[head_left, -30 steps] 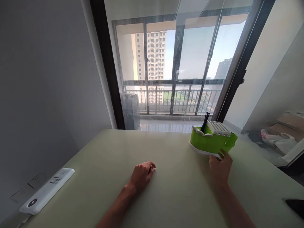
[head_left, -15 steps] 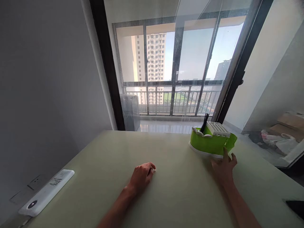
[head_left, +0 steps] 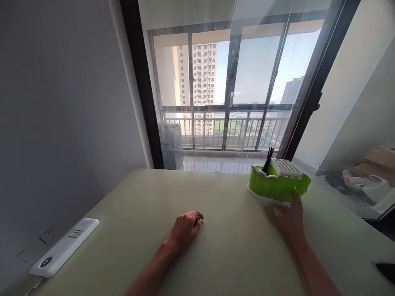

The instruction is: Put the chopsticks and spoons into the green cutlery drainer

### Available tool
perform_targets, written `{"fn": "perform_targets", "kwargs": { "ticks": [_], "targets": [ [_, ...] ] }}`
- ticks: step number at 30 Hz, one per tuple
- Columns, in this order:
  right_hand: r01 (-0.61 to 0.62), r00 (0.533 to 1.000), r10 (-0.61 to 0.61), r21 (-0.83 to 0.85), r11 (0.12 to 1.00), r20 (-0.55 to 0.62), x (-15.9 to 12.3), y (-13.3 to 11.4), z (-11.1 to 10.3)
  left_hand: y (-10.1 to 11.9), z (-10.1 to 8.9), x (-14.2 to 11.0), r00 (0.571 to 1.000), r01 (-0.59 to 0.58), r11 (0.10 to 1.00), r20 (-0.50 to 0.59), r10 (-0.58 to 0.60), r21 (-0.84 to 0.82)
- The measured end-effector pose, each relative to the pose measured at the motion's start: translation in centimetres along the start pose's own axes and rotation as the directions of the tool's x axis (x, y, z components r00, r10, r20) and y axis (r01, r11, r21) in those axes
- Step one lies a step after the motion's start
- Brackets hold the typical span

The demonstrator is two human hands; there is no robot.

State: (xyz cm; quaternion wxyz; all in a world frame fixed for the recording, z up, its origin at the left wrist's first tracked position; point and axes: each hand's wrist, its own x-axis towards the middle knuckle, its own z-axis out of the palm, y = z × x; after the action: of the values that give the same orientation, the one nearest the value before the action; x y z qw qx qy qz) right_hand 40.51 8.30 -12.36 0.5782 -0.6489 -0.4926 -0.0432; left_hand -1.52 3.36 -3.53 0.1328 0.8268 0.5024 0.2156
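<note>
Touching green caddy (head_left: pixel 271 188), apparently: right hand (head_left: pixel 290 222), nearer, fingers (head_left: pixel 296 200) parted.
Green caddy position: on bench (head_left: pixel 228 246), just beyond fingers, long axis crosswise.
Left hand (head_left: pixel 185 230): apart, curled; cannot tell if holding.

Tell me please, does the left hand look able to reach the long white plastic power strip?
Probably yes: the left hand rests loosely curled on the pale green table, and only bare tabletop lies between it and the white power strip.
</note>
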Motion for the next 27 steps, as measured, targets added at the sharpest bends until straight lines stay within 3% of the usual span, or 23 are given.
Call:
{"fn": "perform_targets", "kwargs": {
  "ticks": [7, 12, 19, 27],
  "targets": [
    [0.056, 0.998, -0.054, -0.054, 0.997, 0.034, -0.2, 0.4, 0.1, -0.1, 0.2, 0.1, 1.0, 0.006, 1.0, -0.001, -0.006, 0.021],
    [0.131, 0.991, -0.127, -0.129, 0.983, 0.044, -0.4, -1.0, -0.3, -0.1, 0.1, 0.0, 1.0, 0.008, 1.0, -0.003, -0.008, 0.021],
    [-0.128, 0.983, 0.137, -0.084, 0.988, 0.118, -1.4, -5.0, -1.1, -0.1, 0.1, 0.0, 1.0, 0.018, 1.0, 0.002, -0.018, 0.013],
    [-0.074, 0.993, 0.082, -0.095, 0.993, 0.086, -2.0, -6.2, -0.5, -0.3, 0.2, 0.1, 1.0, 0.017, 1.0, 0.007, -0.018, 0.01]
  ]
}}
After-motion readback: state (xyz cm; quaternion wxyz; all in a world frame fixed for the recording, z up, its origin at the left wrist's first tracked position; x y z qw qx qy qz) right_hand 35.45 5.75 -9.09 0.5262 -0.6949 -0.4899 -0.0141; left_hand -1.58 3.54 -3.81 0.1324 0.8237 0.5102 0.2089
